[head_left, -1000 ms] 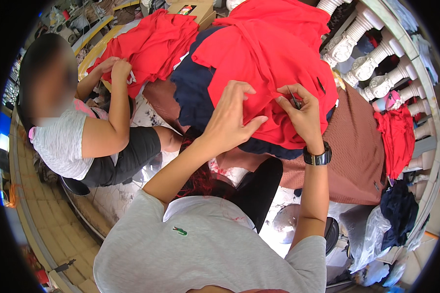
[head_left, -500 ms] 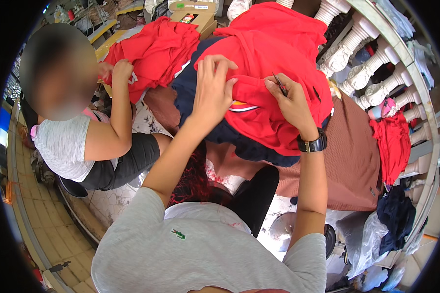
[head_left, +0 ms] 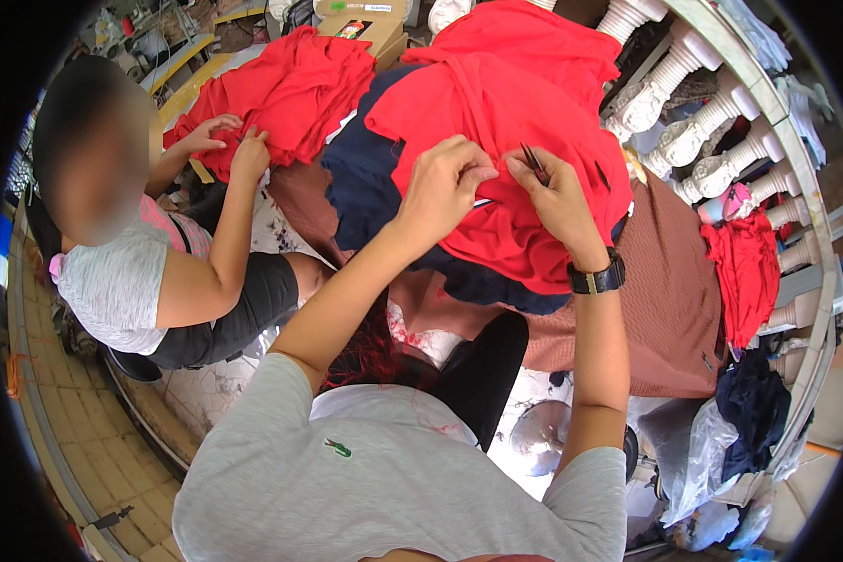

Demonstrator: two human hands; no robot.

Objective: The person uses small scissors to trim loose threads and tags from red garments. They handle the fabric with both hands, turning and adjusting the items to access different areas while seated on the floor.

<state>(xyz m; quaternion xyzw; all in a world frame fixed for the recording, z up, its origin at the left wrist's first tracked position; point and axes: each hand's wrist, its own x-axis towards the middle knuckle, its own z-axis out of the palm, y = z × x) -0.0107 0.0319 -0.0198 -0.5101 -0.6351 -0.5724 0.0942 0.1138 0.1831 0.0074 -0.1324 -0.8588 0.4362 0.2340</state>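
A red knit garment (head_left: 520, 239) lies heaped over dark navy cloth (head_left: 361, 169) in front of me. Just above its near part, my left hand (head_left: 443, 192) is closed in a pinch; what its fingers hold, if anything, is too small to make out. Between the fingers of my right hand (head_left: 560, 201) is a pair of dark thread snips (head_left: 534, 161), points upward. A sliver of white-and-dark trim (head_left: 482, 202) shows on the garment below the left fingertips. The two hands are close together but apart.
At left a co-worker (head_left: 131, 272) sits with both hands at another red heap (head_left: 281, 89). Brown textured cloth (head_left: 665, 309) drapes to the right. White balusters (head_left: 688, 140) line the right side, with red cloth (head_left: 745, 276) and a clear plastic bag (head_left: 702, 459) there. A cardboard box (head_left: 370, 33) stands behind.
My left hand has moved right, nearer the right hand, and its fingers have closed into a pinch. The trim is now mostly covered. The co-worker's hands have shifted on their red cloth.
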